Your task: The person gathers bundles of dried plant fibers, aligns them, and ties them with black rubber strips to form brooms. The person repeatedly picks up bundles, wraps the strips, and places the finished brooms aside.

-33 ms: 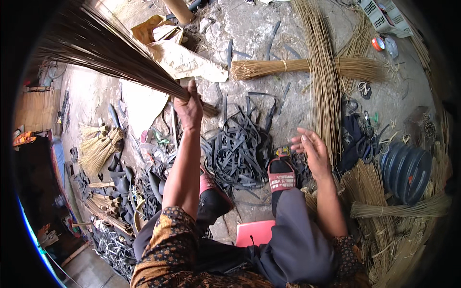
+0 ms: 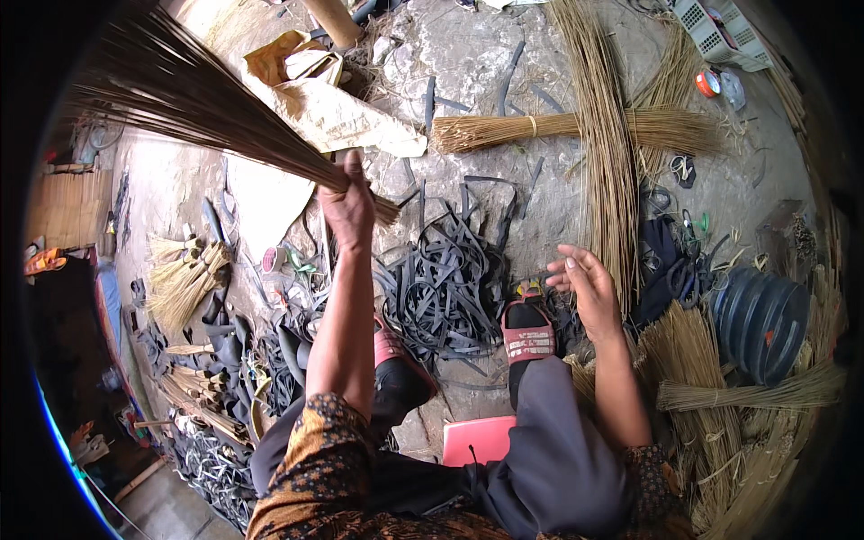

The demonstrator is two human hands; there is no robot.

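Note:
My left hand [image 2: 349,205] is wrapped round the narrow end of a dark bundle of broom bristles [image 2: 225,108]. The bundle slants up to the far left, fanning out toward its far end, with short cut ends poking out past my fist. My right hand [image 2: 587,286] is raised over my right foot, fingers loosely spread and holding nothing. Between my feet lies a heap of black rubber strips [image 2: 445,283]. A long loose bundle of straw-coloured sticks [image 2: 610,153] rests across a tied bundle [image 2: 508,130] beyond my right hand.
Small tied brush heads [image 2: 187,279] lie at the left near black rubber scraps [image 2: 229,346]. At the right are a blue ribbed plastic bottle [image 2: 760,324] and more bristle bundles [image 2: 693,387]. A beige sack [image 2: 360,121], a white crate [image 2: 720,36] and a pink board [image 2: 477,439] are also there.
The bristle bundle in my left hand has shifted very slightly, its cut end now a little lower and nearer the left. My right hand has hardly moved.

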